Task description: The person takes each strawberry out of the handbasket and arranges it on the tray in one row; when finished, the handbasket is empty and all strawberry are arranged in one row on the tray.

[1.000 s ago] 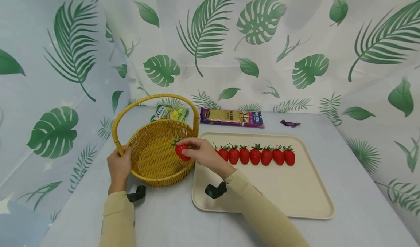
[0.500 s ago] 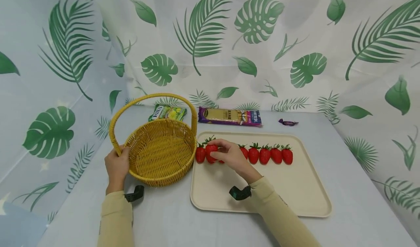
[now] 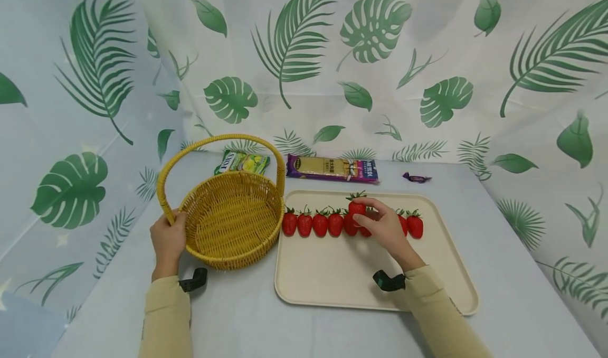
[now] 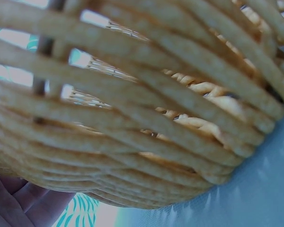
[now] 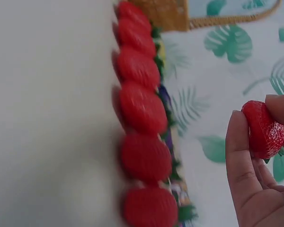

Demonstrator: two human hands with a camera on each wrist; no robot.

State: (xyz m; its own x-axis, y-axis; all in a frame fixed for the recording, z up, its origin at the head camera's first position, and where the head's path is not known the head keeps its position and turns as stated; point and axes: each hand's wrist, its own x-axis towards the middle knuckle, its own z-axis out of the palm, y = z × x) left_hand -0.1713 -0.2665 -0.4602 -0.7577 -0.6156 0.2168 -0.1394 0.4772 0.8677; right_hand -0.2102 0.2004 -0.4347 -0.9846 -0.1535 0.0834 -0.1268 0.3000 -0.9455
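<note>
My right hand point(image 3: 387, 230) pinches a strawberry point(image 5: 261, 128) between thumb and fingertips, its green leaves upward in the head view. It is held over a row of several red strawberries point(image 3: 320, 224) along the back half of a cream tray point(image 3: 323, 284). Part of that row is hidden behind the hand. At the left, my left hand point(image 3: 168, 239) grips the yellow wicker basket point(image 3: 233, 257) at its rim, by the foot of the tall handle. The basket's inside holds nothing. Its woven wall fills most of the left wrist view, with some fingers point(image 4: 42, 205) showing below.
Behind the basket lies a green FOX'S sweets bag point(image 3: 244, 162). To its right are a long purple and gold packet point(image 3: 332, 169) and a small purple wrapped sweet point(image 3: 416, 178). A leaf-printed curtain point(image 3: 304, 57) closes off the back and sides.
My right hand has carried the strawberry from over the basket rightward along the row on the tray. More strawberries at the row's left end now show. The left hand stays on the basket.
</note>
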